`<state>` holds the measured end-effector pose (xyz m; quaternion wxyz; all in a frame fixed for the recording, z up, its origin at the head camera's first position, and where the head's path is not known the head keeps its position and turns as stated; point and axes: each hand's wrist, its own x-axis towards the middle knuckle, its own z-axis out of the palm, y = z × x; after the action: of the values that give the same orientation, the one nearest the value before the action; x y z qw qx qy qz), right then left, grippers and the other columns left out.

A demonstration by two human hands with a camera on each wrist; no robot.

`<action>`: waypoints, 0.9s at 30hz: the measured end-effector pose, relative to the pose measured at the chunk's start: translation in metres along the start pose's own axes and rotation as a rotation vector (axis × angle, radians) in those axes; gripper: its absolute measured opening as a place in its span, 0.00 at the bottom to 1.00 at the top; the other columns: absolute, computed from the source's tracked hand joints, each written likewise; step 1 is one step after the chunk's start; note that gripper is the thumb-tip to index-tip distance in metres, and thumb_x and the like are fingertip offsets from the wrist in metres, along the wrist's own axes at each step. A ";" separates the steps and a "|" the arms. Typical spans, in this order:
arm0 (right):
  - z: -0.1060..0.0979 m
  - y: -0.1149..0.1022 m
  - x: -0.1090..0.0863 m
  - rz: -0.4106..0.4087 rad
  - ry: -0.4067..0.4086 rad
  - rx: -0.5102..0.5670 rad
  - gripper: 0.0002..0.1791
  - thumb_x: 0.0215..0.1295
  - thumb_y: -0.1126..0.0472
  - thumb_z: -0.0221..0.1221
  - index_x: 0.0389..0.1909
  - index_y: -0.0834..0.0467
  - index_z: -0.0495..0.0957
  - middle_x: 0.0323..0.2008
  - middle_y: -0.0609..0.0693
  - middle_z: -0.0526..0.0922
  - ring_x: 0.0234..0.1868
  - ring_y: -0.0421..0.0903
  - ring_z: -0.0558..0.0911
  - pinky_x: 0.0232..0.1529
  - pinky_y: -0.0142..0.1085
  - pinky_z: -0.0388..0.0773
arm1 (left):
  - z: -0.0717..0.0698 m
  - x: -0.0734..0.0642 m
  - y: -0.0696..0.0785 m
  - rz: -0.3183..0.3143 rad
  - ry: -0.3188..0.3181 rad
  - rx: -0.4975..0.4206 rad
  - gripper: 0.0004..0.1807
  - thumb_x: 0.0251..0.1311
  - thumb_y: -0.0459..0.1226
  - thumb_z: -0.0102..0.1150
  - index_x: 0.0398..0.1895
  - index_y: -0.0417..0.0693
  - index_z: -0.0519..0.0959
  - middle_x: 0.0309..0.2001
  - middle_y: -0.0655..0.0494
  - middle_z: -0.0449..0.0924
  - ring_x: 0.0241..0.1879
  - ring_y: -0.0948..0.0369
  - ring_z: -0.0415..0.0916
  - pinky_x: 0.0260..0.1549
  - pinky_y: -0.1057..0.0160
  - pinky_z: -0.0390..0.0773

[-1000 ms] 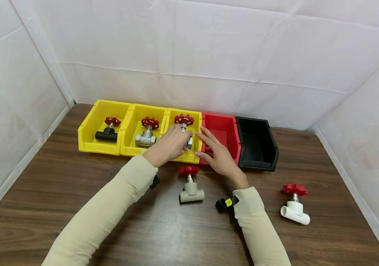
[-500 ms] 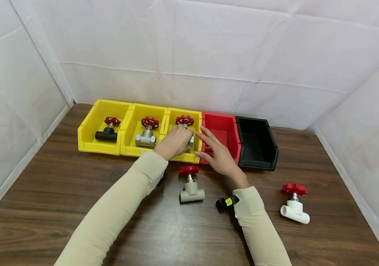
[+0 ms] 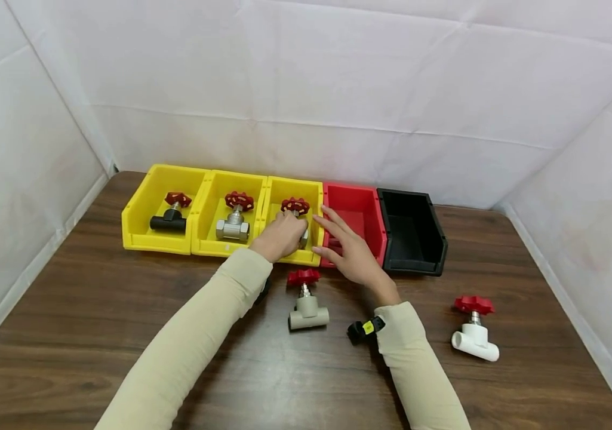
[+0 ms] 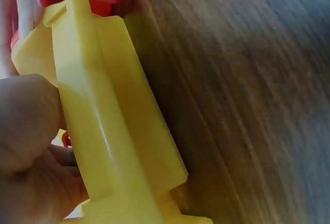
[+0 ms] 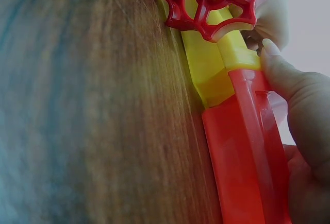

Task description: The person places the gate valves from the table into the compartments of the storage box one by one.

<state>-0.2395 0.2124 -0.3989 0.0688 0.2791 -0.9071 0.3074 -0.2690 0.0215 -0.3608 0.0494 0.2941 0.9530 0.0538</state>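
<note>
My left hand point(image 3: 280, 234) reaches into the rightmost yellow bin point(image 3: 306, 258), fingers curled round a metal valve with a red handwheel point(image 3: 295, 206). The hand hides most of that valve's body. In the left wrist view, the thumb side of the hand shows behind the bin's yellow wall point(image 4: 98, 110). My right hand point(image 3: 356, 257) is spread at the seam between this bin and the red bin point(image 3: 359, 218), its thumb and fingers straight and right at the rims. Just in front of the bins stands a beige valve point(image 3: 307, 313) with a red handwheel.
Two more yellow bins on the left hold a black valve point(image 3: 168, 221) and a silver valve point(image 3: 233, 227). A black bin point(image 3: 413, 239) closes the row on the right. Near the table's right side lies a white valve point(image 3: 474, 340). White sheeting point(image 3: 338, 77) stands behind and beside the table.
My left hand has shifted slightly right and sunk lower in the bin with the metal valve. The right hand keeps its place. The head view has tilted slightly.
</note>
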 end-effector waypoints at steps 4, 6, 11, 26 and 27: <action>0.001 -0.002 0.001 0.000 -0.008 0.002 0.37 0.63 0.49 0.62 0.72 0.46 0.60 0.74 0.42 0.50 0.61 0.48 0.71 0.54 0.44 0.73 | 0.003 0.000 -0.002 0.001 -0.008 0.009 0.10 0.67 0.30 0.51 0.48 0.38 0.78 0.48 0.36 0.77 0.53 0.41 0.71 0.54 0.48 0.70; 0.001 -0.002 0.001 -0.001 -0.010 0.003 0.37 0.63 0.49 0.61 0.72 0.47 0.60 0.74 0.42 0.50 0.62 0.49 0.70 0.54 0.44 0.73 | 0.003 0.000 -0.003 0.005 -0.002 0.017 0.10 0.67 0.30 0.51 0.48 0.38 0.78 0.48 0.36 0.77 0.53 0.41 0.71 0.55 0.47 0.69; 0.001 -0.001 0.000 0.012 0.000 0.003 0.37 0.63 0.49 0.61 0.72 0.46 0.60 0.74 0.40 0.49 0.62 0.48 0.70 0.54 0.44 0.73 | 0.002 0.001 -0.002 0.008 -0.001 0.015 0.11 0.68 0.29 0.48 0.48 0.38 0.78 0.48 0.35 0.77 0.52 0.40 0.72 0.53 0.48 0.71; 0.001 -0.001 -0.001 0.013 0.003 -0.002 0.38 0.63 0.50 0.62 0.73 0.42 0.58 0.74 0.40 0.49 0.65 0.49 0.67 0.55 0.45 0.72 | -0.003 -0.003 0.003 -0.034 0.031 0.055 0.22 0.71 0.32 0.47 0.67 0.45 0.67 0.57 0.32 0.69 0.52 0.39 0.70 0.49 0.49 0.75; 0.001 -0.001 -0.001 0.016 0.002 -0.003 0.38 0.63 0.50 0.62 0.73 0.42 0.58 0.74 0.40 0.49 0.65 0.49 0.67 0.55 0.45 0.73 | -0.005 -0.006 0.004 -0.023 0.048 0.078 0.22 0.70 0.33 0.48 0.67 0.44 0.67 0.56 0.33 0.70 0.52 0.40 0.71 0.49 0.50 0.75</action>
<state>-0.2378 0.2118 -0.3998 0.0679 0.2715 -0.9096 0.3070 -0.2626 0.0210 -0.3544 0.0155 0.2836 0.9585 0.0234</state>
